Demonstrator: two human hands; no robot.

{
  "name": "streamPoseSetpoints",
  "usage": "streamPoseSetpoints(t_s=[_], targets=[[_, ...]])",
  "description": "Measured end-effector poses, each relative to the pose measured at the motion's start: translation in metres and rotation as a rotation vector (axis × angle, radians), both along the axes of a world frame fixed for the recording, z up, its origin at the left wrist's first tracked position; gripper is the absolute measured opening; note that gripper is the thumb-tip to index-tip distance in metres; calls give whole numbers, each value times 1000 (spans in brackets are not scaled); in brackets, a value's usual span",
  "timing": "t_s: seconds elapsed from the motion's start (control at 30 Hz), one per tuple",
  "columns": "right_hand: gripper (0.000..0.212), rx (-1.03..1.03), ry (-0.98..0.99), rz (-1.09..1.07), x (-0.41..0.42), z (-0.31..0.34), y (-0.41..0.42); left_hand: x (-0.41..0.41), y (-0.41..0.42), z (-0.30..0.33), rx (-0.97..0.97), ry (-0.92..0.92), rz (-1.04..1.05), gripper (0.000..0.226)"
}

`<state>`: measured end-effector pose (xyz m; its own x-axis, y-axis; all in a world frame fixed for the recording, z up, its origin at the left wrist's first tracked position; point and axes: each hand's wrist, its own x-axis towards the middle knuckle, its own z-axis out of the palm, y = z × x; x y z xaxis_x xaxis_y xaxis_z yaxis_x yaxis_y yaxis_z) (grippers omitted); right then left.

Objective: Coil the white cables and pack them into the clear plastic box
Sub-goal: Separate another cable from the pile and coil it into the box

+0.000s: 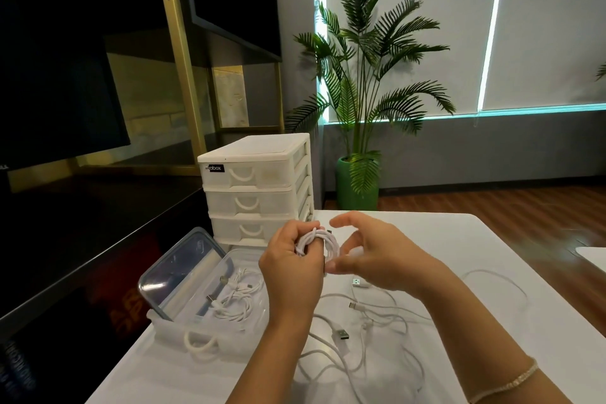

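Note:
My left hand (292, 267) grips a coiled white cable (316, 241) above the table, fingers curled round the bundle. My right hand (373, 251) hovers just right of the coil, fingers loosely bent, fingertips near the coil's lower edge; whether they pinch the cable I cannot tell. The clear plastic box (229, 346) stands open at the table's left edge, with coiled white cables (234, 300) inside. Its clear lid (178, 270) leans upright against the box's left side. Several loose white cables (367, 328) with USB plugs lie tangled on the table under my forearms.
A white drawer unit (255, 187) stands at the table's far left corner behind the box. The white table (492, 272) ends close on the left beside a dark counter. A potted palm (360, 108) stands on the floor beyond.

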<state>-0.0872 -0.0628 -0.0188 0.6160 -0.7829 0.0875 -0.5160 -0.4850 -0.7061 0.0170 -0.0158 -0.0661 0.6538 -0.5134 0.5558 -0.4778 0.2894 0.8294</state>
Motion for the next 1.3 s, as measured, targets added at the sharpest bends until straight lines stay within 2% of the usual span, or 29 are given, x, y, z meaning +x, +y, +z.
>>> streamPoseSetpoints(t_s=[0.23, 0.33, 0.5, 0.63, 0.77, 0.97, 1.1, 1.23, 1.3], targets=[[56, -190, 61, -138, -2, 3, -1, -5, 0, 0, 83, 64, -41, 8], [58, -288, 122, -187, 1, -1, -1, -4, -1, -2, 54, 81, -21, 12], [51, -381, 67, -315, 9, -5, -2, -2, -1, -1, 19, 122, 19, 5], [28, -284, 8, -297, 14, -8, 2, 0, -2, -1, 42, 161, -14, 6], [28, -242, -47, -302, 10, -4, 3, 0, -5, -1, 105, 207, -99, 15], [28, -309, -141, -348, 1, -4, -5, 2, -9, 2, 154, 486, -398, 30], [16, -324, -164, -296, 0, -2, -6, 6, -8, 6, 141, 694, -539, 40], [21, -284, -128, -218, -4, 2, -8, 5, -9, 7, 71, 850, -642, 57], [17, -272, -74, -172, -6, 3, -8, 5, -10, 6, 47, 892, -655, 59]])
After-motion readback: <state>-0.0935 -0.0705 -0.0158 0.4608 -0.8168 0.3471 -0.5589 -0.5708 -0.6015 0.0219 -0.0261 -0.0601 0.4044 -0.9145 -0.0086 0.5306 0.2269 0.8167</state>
